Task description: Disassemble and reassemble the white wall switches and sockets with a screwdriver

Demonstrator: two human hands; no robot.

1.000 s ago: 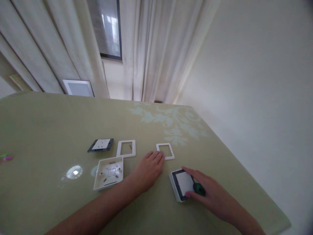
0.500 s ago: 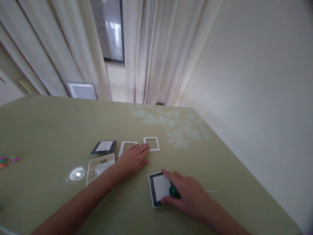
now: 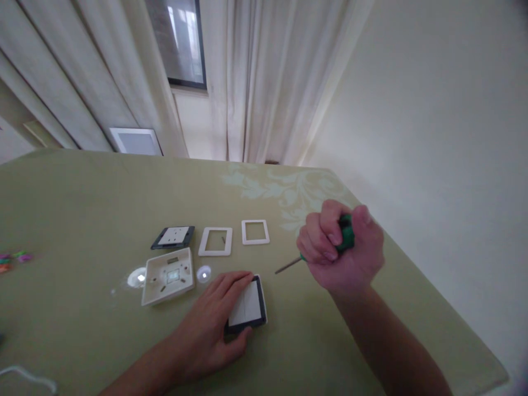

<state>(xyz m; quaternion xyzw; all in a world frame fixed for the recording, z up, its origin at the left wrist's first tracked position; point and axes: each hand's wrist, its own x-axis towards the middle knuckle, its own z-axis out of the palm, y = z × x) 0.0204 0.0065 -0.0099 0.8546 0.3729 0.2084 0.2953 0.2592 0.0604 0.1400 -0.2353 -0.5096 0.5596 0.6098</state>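
Observation:
My left hand (image 3: 210,324) grips a wall switch module (image 3: 248,307), white face in a dark frame, lying on the green table (image 3: 82,192); fingers run along its left edge and the thumb is under its near edge. My right hand (image 3: 342,250) is raised above the table, closed around a screwdriver (image 3: 325,246) with a green handle, whose metal shaft points down-left toward the switch. Behind lie two white square frames (image 3: 215,241) (image 3: 255,231), a second dark switch module (image 3: 173,237) and a white back box (image 3: 168,275).
Small coloured bits (image 3: 12,259) lie at the table's left edge and a white cord (image 3: 25,377) at the near left. The table's right edge runs along a pale wall. Curtains and a white-framed panel (image 3: 136,141) stand behind the far edge.
My right hand let go of the switch and rose holding the screwdriver. My left hand left the white frames and came down onto the switch module, which sits further left.

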